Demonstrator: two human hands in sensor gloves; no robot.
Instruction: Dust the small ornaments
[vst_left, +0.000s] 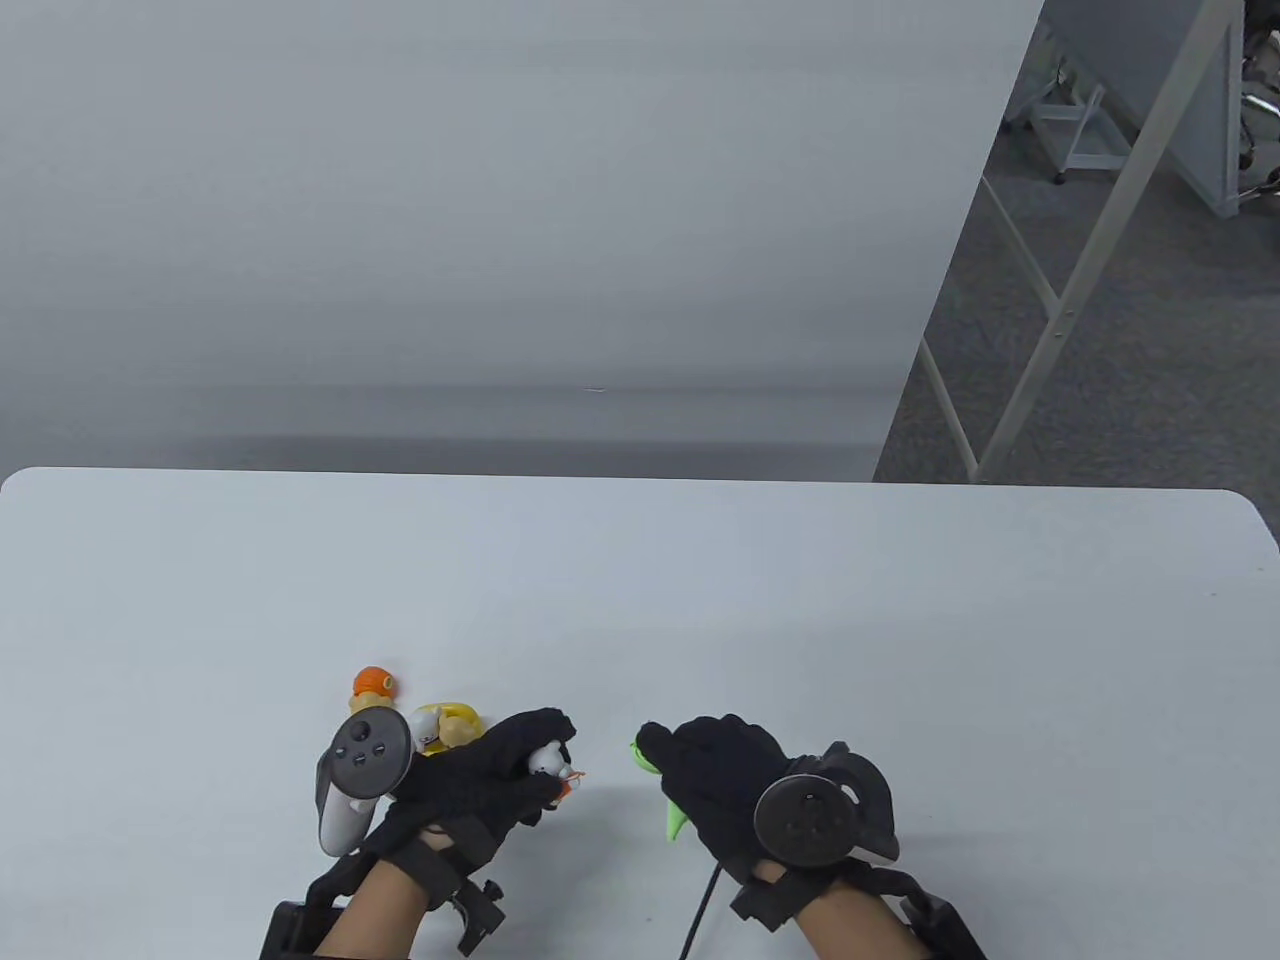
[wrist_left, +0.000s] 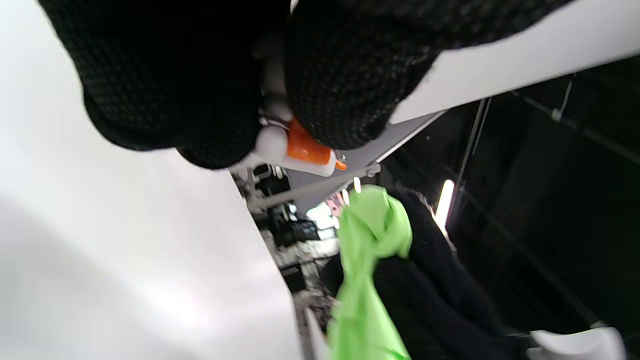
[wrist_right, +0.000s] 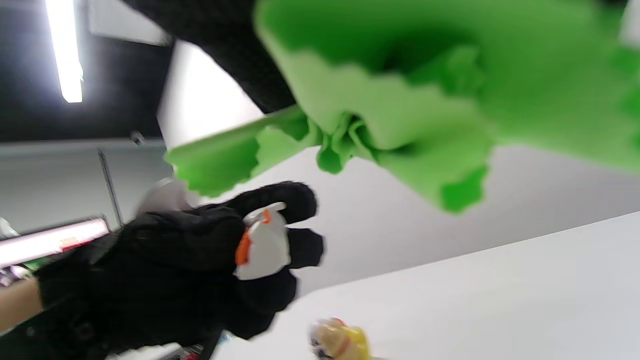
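My left hand (vst_left: 500, 775) grips a small white and orange figurine (vst_left: 552, 768) just above the table; it also shows between my fingers in the left wrist view (wrist_left: 295, 147) and in the right wrist view (wrist_right: 262, 242). My right hand (vst_left: 735, 780) holds a bunched green cloth (vst_left: 672, 815), a short gap to the right of the figurine. The cloth fills the top of the right wrist view (wrist_right: 400, 95) and hangs in the left wrist view (wrist_left: 367, 270).
Behind my left hand on the white table (vst_left: 900, 640) stand an orange-capped ornament (vst_left: 372, 683) and a yellow and cream ornament (vst_left: 445, 725), the latter also in the right wrist view (wrist_right: 340, 342). The table's far edge meets a grey wall.
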